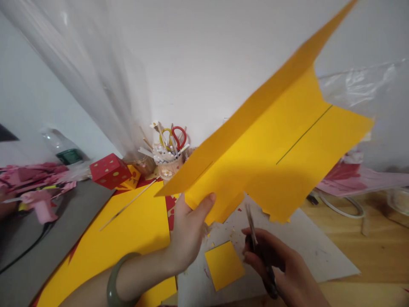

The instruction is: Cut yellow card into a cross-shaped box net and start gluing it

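A large folded sheet of yellow card (pixel 255 145) is held up in the air by my left hand (pixel 188 234), whose thumb presses on its lower edge. A dark pencil-like line and cut notches show on the sheet. My right hand (pixel 281 260) is closed round the dark handles of a pair of scissors (pixel 252 228), with the blurred blades pointing up just below the card. Under both hands lies a square yellow piece (pixel 224 265) on a white sheet of paper (pixel 306 243) strewn with small scraps.
On the left lie a flat yellow sheet (pixel 134 230) with a thin stick (pixel 128 204), and a pink glue gun (pixel 40 205) on a grey mat (pixel 79 217). Behind stand a red box (pixel 110 170), a cup of sticks and scissors (pixel 169 166), and a bottle (pixel 65 149).
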Action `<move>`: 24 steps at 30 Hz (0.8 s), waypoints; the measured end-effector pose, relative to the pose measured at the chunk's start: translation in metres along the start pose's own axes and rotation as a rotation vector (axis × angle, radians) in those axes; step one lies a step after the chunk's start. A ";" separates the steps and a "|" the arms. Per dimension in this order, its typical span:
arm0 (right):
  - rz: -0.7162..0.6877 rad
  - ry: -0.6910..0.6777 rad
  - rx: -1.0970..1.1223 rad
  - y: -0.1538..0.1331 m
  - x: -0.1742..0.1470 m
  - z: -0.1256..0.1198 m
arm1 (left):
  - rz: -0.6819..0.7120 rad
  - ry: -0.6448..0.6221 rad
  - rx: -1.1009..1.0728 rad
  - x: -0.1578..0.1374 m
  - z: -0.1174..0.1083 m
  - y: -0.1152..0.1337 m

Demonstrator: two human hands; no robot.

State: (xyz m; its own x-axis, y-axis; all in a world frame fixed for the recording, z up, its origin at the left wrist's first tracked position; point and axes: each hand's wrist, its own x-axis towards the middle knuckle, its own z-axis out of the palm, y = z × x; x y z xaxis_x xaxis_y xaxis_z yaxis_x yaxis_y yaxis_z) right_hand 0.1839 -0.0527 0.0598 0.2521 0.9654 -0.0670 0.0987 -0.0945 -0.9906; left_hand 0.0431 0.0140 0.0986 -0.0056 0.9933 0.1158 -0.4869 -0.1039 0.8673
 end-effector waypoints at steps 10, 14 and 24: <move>-0.238 0.206 0.158 0.004 0.018 -0.015 | -0.063 0.042 -0.095 0.006 0.003 0.005; -0.263 0.279 0.443 0.013 0.013 -0.023 | 0.040 0.048 -0.080 0.013 0.001 0.003; -0.293 0.415 -0.107 -0.012 0.012 -0.018 | -0.089 0.040 -0.076 0.008 0.002 -0.003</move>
State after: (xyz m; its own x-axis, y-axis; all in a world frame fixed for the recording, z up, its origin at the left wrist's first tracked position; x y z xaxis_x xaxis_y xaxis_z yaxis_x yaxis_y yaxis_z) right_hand 0.2031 -0.0443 0.0732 0.5579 0.7793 0.2854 0.3144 0.1198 -0.9417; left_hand 0.0461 0.0219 0.0976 0.0069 0.9998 0.0191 -0.5521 -0.0121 0.8337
